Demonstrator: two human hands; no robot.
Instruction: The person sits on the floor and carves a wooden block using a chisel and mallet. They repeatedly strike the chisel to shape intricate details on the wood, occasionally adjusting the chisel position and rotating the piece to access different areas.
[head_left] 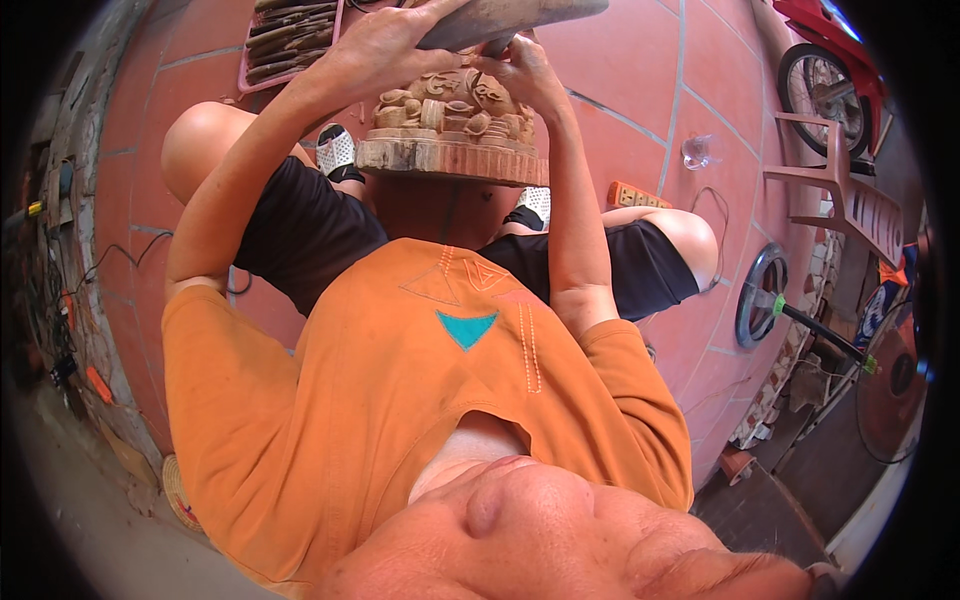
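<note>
A carved wooden sculpture (450, 155) with rounded relief figures and a rough flat base rests on the floor between my feet. Over it, at the picture's top edge, is a thick grey-brown wooden piece (525, 20), club-like in outline. My left hand (385, 45) closes around its left end. Just below the piece, my right hand (522, 72) is closed near the sculpture's upper part, its fingers curled by a small dark end (497, 46). What the right hand grips is mostly hidden. The sculpture's top lies behind my hands.
A pink tray (245, 60) full of wooden-handled carving tools (290, 42) sits at the far left. To the right are an orange power strip (638, 195), a clear plastic cup (698, 152), a plastic chair (845, 190), a motorbike wheel (825, 95) and a round-based stand (762, 295). Cables cross the tiles.
</note>
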